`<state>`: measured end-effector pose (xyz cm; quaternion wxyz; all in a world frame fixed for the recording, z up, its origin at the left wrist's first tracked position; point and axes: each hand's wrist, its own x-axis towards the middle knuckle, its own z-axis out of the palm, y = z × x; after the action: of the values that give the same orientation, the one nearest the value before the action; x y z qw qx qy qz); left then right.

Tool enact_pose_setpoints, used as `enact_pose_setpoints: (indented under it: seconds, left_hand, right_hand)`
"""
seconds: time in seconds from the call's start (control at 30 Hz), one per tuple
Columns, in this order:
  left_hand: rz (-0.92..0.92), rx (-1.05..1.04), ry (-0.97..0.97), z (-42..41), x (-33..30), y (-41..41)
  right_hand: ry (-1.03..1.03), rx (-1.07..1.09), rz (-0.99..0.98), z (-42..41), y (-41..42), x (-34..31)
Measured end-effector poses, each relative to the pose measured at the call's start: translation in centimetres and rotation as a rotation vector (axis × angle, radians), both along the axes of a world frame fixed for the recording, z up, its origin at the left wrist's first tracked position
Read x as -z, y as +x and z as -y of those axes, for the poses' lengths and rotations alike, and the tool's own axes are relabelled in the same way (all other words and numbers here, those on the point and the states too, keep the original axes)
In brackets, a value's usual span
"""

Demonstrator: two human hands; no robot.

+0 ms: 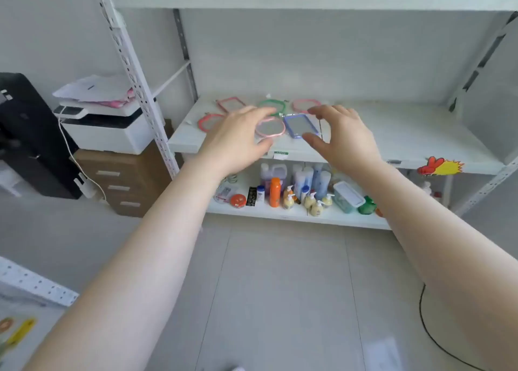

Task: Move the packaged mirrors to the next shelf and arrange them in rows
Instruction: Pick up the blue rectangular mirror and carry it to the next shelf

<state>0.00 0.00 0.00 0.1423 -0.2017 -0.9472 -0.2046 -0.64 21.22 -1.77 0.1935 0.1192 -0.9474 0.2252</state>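
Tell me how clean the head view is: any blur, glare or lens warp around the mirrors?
Head view: light is soft and even; the hands look slightly motion-blurred; the shelf uprights bow from wide-angle distortion; the mirrors show dull grey, no strong glare.

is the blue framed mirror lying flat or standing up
Lying flat: the blue-framed mirror rests face up on the shelf, its glass toward the camera.
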Motion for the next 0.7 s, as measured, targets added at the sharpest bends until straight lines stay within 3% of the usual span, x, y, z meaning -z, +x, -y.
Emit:
enact_pose_setpoints:
  seconds: [0.37, 0.7]
  left_hand:
    - [0.251, -0.013, -0.082, 2.8, 10.7, -6.9]
    - [0.356, 0.004, -0.160, 6.3, 14.3, -16.4]
  right_hand:
    - [0.075, 0.095, 0.253, 2.3, -5.1, 10.6]
    - [0.057, 0.157, 0.361, 6.0, -13.5, 14.3]
